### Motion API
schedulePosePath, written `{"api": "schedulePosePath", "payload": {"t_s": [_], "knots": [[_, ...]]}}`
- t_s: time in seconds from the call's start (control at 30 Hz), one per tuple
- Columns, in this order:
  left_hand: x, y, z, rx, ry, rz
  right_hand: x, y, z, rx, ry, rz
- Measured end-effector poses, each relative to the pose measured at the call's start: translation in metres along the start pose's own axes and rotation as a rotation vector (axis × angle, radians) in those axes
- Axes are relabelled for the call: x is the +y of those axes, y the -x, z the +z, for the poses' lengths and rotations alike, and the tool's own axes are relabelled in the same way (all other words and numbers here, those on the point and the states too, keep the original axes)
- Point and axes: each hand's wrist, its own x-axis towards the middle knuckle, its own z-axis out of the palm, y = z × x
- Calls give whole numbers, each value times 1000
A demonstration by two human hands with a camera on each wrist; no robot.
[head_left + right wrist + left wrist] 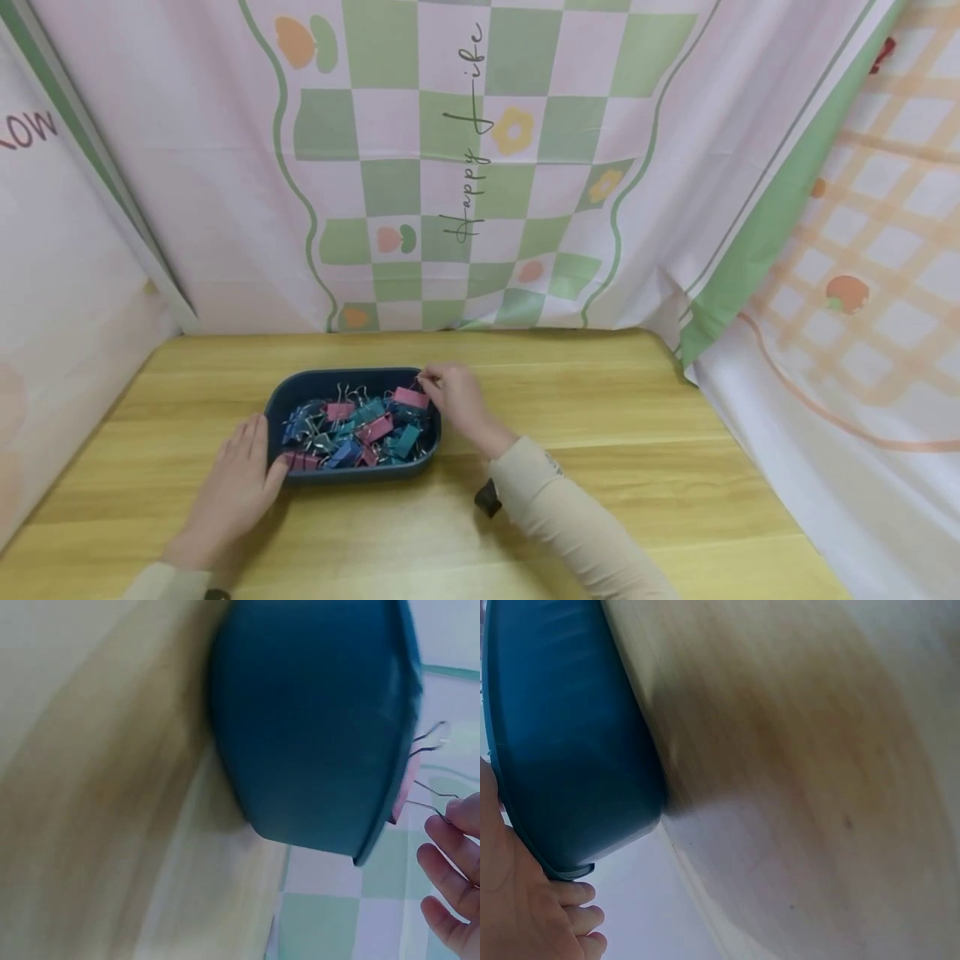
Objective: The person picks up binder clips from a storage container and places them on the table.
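Note:
A dark blue plastic bin point(360, 475) stands on the table, filled with pink, teal and blue binder clips. At its left side my left hand point(236, 475) rests against the wall, fingers fairly straight and thumb at the near corner; the left wrist view shows that hand point(521, 907) along the rim. My right hand point(461, 404) is at the far right corner of the bin, where thumb and forefinger pinch a wire handle of a pink binder clip point(411, 397). In the right wrist view the clip point(407, 787) shows partly behind the rim, its other wire handle sticking out.
The wooden table point(600, 433) extends to the right and in front of the bin. A checkered curtain point(457, 183) hangs behind the table, with more printed cloth point(847, 292) at the right side. A dark object point(487, 498) sits at the right cuff.

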Motion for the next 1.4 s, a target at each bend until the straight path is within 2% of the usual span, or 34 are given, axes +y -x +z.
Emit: {"api": "schedulePosePath", "payload": {"t_s": [0.3,0.53,0.73,0.83,1.1,1.4], "knots": [[2,-1,-2,-5,2,-8,12,-11,-17,113,-184,180],[1,-1,-1,1,-1,-3,32,-18,-26,141,-396,431],[1,-1,-1,-2,-4,-6,52,-16,-30,150,-612,589],[1,0,0,-2,-1,-5,61,-14,-30,148,-683,654],[1,0,0,1,10,-7,79,-8,-26,177,-807,784],[0,0,0,15,8,1,97,5,-17,190,-838,883]]}}
